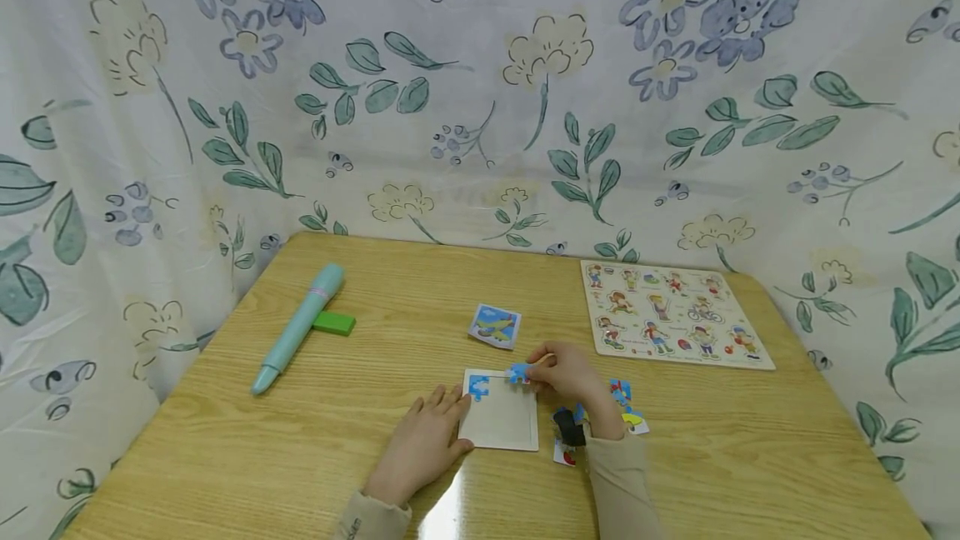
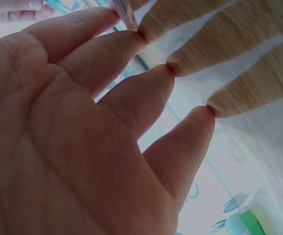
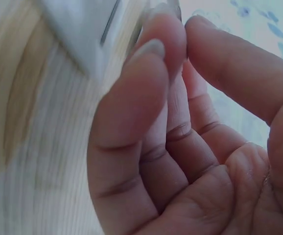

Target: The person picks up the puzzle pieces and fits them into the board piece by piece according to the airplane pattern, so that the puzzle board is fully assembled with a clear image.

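A square puzzle tray (image 1: 498, 425) lies on the table, with one blue jigsaw piece (image 1: 477, 387) in its far left corner. My left hand (image 1: 426, 442) has its fingers spread along the tray's left edge; in the left wrist view its fingertips (image 2: 193, 127) touch the wooden table. At the tray's far right corner, my right hand (image 1: 564, 373) pinches a blue jigsaw piece (image 1: 517, 372) between thumb and fingers. Seen from the right wrist, the curled fingers (image 3: 127, 112) mostly hide that piece. Loose puzzle pieces (image 1: 620, 392) lie right of the tray, partly covered by the right forearm.
Beyond the tray lies a small picture card (image 1: 495, 327) of a plane. A wooden board with cartoon figures (image 1: 675, 315) sits at the back right. At left, a teal pen-shaped object (image 1: 300, 327) lies beside a green block (image 1: 334, 323). A floral curtain (image 1: 480, 107) hangs behind the table.
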Action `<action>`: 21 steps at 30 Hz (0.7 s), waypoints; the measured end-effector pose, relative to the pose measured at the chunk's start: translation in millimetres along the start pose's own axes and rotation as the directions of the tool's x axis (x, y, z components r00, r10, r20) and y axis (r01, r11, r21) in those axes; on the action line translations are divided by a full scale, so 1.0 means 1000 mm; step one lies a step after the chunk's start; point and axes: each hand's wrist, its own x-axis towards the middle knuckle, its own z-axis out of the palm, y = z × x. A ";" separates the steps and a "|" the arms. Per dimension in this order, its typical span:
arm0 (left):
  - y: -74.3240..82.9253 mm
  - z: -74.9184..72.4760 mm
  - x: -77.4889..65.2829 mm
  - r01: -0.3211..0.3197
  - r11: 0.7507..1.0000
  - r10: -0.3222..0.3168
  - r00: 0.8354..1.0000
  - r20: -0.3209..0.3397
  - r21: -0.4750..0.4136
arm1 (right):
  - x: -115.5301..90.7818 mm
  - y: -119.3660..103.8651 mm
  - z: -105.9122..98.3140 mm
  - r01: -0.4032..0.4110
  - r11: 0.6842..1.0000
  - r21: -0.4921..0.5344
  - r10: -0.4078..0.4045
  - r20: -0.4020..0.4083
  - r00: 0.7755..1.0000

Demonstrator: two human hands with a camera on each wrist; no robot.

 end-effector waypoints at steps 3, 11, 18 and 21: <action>0.000 0.000 0.000 0.009 1.000 -0.009 1.000 0.003 -0.001 | 0.004 -0.004 0.010 -0.003 1.000 -0.006 0.003 0.027 1.000; 0.000 0.002 0.002 0.012 1.000 -0.012 1.000 0.004 0.009 | 0.007 -0.012 0.027 0.027 0.999 -0.027 -0.026 0.046 0.999; 0.001 -0.001 0.001 0.015 1.000 -0.015 1.000 0.004 0.010 | 0.009 -0.016 0.039 -0.018 0.994 -0.108 0.016 -0.019 1.000; 0.001 -0.002 0.001 0.014 1.000 -0.015 1.000 0.003 0.009 | 0.009 -0.017 0.041 -0.044 0.987 -0.152 0.037 -0.050 0.998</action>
